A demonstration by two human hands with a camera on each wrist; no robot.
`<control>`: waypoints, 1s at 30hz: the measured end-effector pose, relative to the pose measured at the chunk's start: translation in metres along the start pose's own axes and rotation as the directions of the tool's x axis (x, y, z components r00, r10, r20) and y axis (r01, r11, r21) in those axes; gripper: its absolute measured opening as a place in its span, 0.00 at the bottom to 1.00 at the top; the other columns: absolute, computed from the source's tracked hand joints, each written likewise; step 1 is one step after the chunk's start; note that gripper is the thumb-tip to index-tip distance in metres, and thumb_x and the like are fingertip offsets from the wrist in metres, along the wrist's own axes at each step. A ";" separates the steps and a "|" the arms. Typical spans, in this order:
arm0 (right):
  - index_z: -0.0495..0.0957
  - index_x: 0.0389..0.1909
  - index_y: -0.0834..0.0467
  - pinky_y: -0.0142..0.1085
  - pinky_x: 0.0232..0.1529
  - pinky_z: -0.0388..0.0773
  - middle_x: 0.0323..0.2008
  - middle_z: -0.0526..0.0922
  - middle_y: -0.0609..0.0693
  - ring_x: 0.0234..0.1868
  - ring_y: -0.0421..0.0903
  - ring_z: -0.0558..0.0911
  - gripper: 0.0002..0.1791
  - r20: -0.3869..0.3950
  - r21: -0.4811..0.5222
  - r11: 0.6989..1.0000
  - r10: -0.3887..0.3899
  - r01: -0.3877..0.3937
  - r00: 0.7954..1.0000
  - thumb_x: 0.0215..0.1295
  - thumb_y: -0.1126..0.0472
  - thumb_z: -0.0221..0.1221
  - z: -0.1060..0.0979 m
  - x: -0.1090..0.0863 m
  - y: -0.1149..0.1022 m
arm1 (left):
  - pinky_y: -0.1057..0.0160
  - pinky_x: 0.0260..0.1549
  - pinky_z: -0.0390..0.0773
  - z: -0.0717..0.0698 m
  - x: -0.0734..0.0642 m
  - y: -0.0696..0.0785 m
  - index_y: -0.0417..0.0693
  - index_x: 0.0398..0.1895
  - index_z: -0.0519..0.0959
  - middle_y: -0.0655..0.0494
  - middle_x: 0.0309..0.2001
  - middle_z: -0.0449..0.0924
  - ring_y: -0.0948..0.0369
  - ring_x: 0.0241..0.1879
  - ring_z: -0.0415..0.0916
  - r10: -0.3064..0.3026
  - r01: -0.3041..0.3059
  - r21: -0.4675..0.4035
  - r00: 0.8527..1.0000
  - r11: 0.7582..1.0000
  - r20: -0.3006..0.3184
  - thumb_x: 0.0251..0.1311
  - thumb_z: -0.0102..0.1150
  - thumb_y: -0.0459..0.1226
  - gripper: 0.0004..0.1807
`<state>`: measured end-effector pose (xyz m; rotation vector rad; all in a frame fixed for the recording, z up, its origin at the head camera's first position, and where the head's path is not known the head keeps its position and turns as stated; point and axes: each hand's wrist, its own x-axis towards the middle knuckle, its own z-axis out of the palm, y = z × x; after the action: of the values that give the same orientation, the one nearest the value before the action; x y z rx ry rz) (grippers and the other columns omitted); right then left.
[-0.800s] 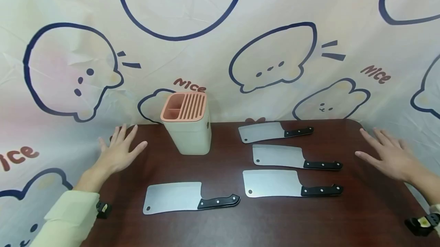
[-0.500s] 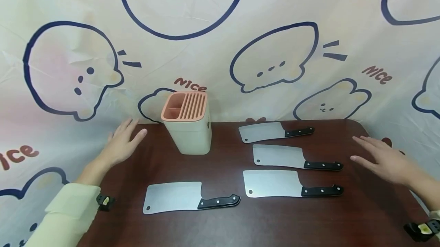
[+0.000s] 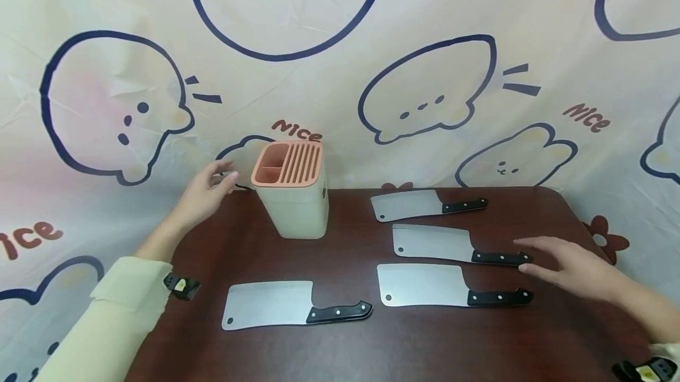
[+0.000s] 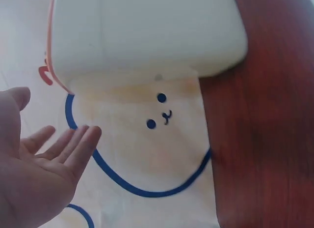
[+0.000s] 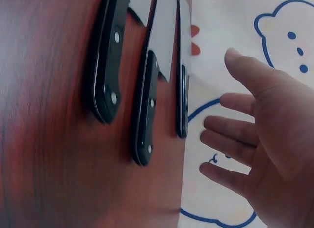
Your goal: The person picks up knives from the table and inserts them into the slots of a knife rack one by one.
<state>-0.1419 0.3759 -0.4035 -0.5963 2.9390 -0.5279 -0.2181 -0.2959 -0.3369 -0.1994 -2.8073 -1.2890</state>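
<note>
A cream knife block (image 3: pixel 294 211) with a pink slotted top (image 3: pixel 289 163) stands upright at the back of the table. My left hand (image 3: pixel 206 193) hovers just left of it, fingers loosely bent and holding nothing; the left wrist view shows a gap between that hand (image 4: pixel 49 164) and the block (image 4: pixel 147 36). On the right, my right hand (image 3: pixel 579 267) is held over the table near the handle ends of the middle cleaver (image 3: pixel 432 241) and the front-right cleaver (image 3: pixel 422 284). Its fingers (image 5: pixel 230 129) are extended and grip nothing. Farther back lies another cleaver (image 3: pixel 406 205).
One more cleaver (image 3: pixel 268 305) lies at the front left, its black handle pointing right. All lie flat on the dark brown wooden table (image 3: pixel 340 352). A cartoon-printed cloth (image 3: pixel 319 92) hangs behind the table's back edge.
My left hand has moved right and up toward the knife block, its fingers bending. My right hand has moved left toward the cleaver handles. The cleavers and block have stayed in place.
</note>
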 end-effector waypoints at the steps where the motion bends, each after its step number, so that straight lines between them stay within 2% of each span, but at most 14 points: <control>1: 0.78 0.63 0.57 0.59 0.54 0.78 0.58 0.83 0.55 0.59 0.59 0.80 0.31 0.004 0.005 1.000 -0.003 0.003 1.000 0.66 0.42 0.66 0.002 0.000 -0.002 | 0.37 0.63 0.69 0.001 0.003 0.001 0.38 0.79 0.54 0.34 0.73 0.61 0.36 0.67 0.67 0.005 -0.005 -0.010 1.000 1.000 -0.016 0.77 0.47 0.54 0.39; 4: 0.81 0.60 0.55 0.48 0.49 0.83 0.54 0.85 0.49 0.53 0.50 0.83 0.29 0.029 0.045 0.999 -0.021 0.020 0.999 0.65 0.41 0.67 0.009 -0.001 -0.008 | 0.40 0.61 0.73 0.003 0.011 0.005 0.39 0.78 0.56 0.35 0.72 0.64 0.38 0.63 0.73 0.010 -0.013 -0.056 0.999 0.998 -0.048 0.77 0.49 0.52 0.38; 7: 0.81 0.58 0.55 0.41 0.46 0.85 0.53 0.85 0.49 0.50 0.44 0.83 0.28 0.054 0.096 0.994 -0.050 0.045 0.997 0.63 0.42 0.67 0.015 -0.001 -0.012 | 0.42 0.60 0.74 0.006 0.018 0.007 0.40 0.79 0.55 0.35 0.72 0.64 0.39 0.62 0.75 -0.018 0.014 -0.096 0.999 0.995 -0.044 0.75 0.51 0.53 0.39; 10: 0.82 0.58 0.54 0.41 0.46 0.84 0.53 0.85 0.48 0.51 0.41 0.83 0.27 0.054 0.118 0.990 -0.082 0.075 0.995 0.63 0.43 0.69 0.021 0.001 -0.014 | 0.45 0.61 0.74 0.008 0.024 0.009 0.42 0.79 0.55 0.36 0.72 0.64 0.42 0.61 0.76 -0.061 0.054 -0.161 0.997 0.985 -0.037 0.74 0.53 0.53 0.40; 14: 0.82 0.57 0.50 0.40 0.49 0.84 0.53 0.85 0.44 0.54 0.40 0.81 0.27 0.054 0.114 0.991 -0.080 0.074 0.995 0.61 0.41 0.69 0.029 0.003 -0.016 | 0.55 0.60 0.77 0.010 0.029 0.011 0.43 0.79 0.56 0.39 0.72 0.66 0.48 0.61 0.76 -0.102 0.088 -0.243 0.994 0.966 -0.045 0.74 0.54 0.52 0.39; 18: 0.81 0.58 0.51 0.37 0.46 0.83 0.55 0.84 0.46 0.53 0.41 0.81 0.28 0.115 0.147 0.987 -0.075 0.058 0.991 0.61 0.41 0.69 0.041 0.002 -0.016 | 0.61 0.59 0.77 0.014 0.033 0.016 0.43 0.80 0.54 0.39 0.73 0.64 0.48 0.64 0.73 -0.115 0.106 -0.293 0.993 0.950 -0.014 0.74 0.55 0.51 0.40; 21: 0.80 0.59 0.50 0.39 0.46 0.83 0.55 0.83 0.46 0.53 0.43 0.81 0.29 0.161 0.153 0.987 -0.073 0.048 0.984 0.61 0.40 0.69 0.051 0.001 -0.016 | 0.61 0.59 0.77 0.016 0.035 0.018 0.41 0.80 0.53 0.38 0.73 0.63 0.45 0.67 0.70 -0.117 0.114 -0.327 0.993 0.938 0.010 0.74 0.55 0.48 0.40; 25: 0.81 0.57 0.44 0.45 0.49 0.83 0.53 0.83 0.40 0.53 0.45 0.80 0.28 0.169 0.090 0.994 -0.074 0.059 0.983 0.58 0.37 0.69 0.064 0.000 -0.016 | 0.59 0.61 0.76 0.017 0.037 0.019 0.41 0.80 0.52 0.38 0.73 0.65 0.45 0.68 0.70 -0.126 0.125 -0.340 0.992 0.932 0.021 0.75 0.56 0.45 0.39; 30: 0.82 0.51 0.41 0.42 0.44 0.83 0.46 0.81 0.32 0.47 0.38 0.78 0.23 0.135 0.054 0.987 -0.154 0.148 0.979 0.56 0.37 0.71 0.078 0.000 -0.009 | 0.56 0.65 0.72 0.018 0.038 0.019 0.44 0.81 0.51 0.40 0.73 0.65 0.46 0.68 0.70 -0.132 0.138 -0.332 0.990 0.933 0.041 0.74 0.57 0.44 0.40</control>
<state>-0.1265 0.3438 -0.4730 -0.8213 2.7592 -0.5394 -0.2529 -0.2663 -0.3311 -0.0274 -2.6357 -1.7999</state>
